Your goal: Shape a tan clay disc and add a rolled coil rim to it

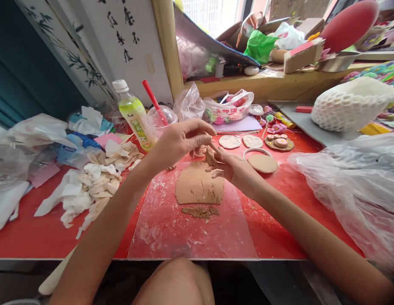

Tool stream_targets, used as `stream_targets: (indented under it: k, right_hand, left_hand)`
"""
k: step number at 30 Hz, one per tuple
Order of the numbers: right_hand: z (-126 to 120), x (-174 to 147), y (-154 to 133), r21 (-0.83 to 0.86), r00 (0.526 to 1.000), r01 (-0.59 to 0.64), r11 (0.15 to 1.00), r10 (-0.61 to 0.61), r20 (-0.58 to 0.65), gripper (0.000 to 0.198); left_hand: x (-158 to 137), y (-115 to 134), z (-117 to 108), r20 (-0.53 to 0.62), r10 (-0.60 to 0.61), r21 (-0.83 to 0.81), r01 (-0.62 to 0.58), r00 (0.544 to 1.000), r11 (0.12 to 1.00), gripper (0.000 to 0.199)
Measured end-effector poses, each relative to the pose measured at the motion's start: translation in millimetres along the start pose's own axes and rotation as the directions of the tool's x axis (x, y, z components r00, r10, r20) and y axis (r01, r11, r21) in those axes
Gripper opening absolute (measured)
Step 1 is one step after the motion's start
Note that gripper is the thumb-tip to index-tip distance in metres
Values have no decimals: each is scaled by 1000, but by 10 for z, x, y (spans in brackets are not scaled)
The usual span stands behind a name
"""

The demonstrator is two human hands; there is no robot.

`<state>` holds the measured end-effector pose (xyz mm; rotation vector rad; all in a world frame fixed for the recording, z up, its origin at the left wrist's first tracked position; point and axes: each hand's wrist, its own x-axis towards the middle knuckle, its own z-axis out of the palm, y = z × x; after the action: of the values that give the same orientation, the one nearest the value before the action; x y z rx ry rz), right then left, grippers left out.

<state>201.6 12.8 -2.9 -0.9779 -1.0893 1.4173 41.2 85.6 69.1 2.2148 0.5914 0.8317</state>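
My right hand (230, 166) holds a small rough lump of brown clay (210, 156) at its fingers, above the work sheet. My left hand (193, 134) hovers beside it with bent, parted fingers, their tips close to the right fingertips; whether they touch I cannot tell. Nothing shows in the left hand. Below both hands lies a flat slab of clay (197, 186) with a cracked surface and one straight front edge. A crumbly strip of clay (201, 212) lies just in front of the slab. Both rest on a clear plastic sheet (190, 237) smeared with clay residue.
On the red table (263, 228), a clay disc (262, 163) lies against a ring (248, 151), near pale flat pieces (229, 142). Crumpled tissues (100, 186), a drink bottle (133, 114) and a cup with a red straw (161, 116) stand left. Plastic wrap (349, 182) spreads at right.
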Motion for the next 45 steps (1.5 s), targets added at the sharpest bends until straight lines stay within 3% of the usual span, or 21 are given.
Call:
stream_targets:
  k: [3,7,9,14,17,22,30,32,35,37,40,45]
  right_hand:
    - [-9,0,-18,41,999,-22,999,20,48,41]
    - [-37,-21,-3,-101,998,30,994,-24,56,25]
    - [-40,-30,1,-149,998,48,988,-42,45,28]
    - [0,-36,-41,-160,994,83,984,-93,-57,85]
    - [15,-41,-60,-199,992,122,972,-127,-14,89]
    - [-9,-56,-7,-254,983,182,950,-170,70,90]
    - [0,-11,77,-245,991,129,961,-117,62,81]
    - [4,-8,47,-213,994,113,971,-110,24,73]
    - [-28,-1,8,-142,996,79,987,-84,-29,44]
    - [-66,9,-1,-110,997,59,992,-64,-43,29]
    - [-106,26,4,-89,999,42,995,-44,-31,25]
    - [-67,22,33,-78,998,48,996,-50,-29,22]
  left_hand:
    - [-73,-95,139,60,-41,72,37,997,997,15]
    - [-97,-222,237,0,-66,321,62,998,945,20]
    - [-100,-254,237,14,-87,352,77,996,933,26]
    - [-126,-282,211,127,-158,163,136,979,977,32]
    - [-153,-281,217,183,-151,59,142,971,988,26]
    - [-192,-268,293,143,-149,-128,167,979,978,18]
    - [-229,-371,457,-14,-144,-88,143,989,986,25]
    - [-216,-399,426,28,-166,-119,168,986,978,23]
    - [-196,-439,342,106,-198,-194,215,974,957,25]
    - [-194,-456,287,99,-196,-234,214,976,948,29]
    - [-208,-454,242,100,-182,-251,202,978,947,41]
    - [-238,-421,292,221,-181,-263,238,958,935,48]
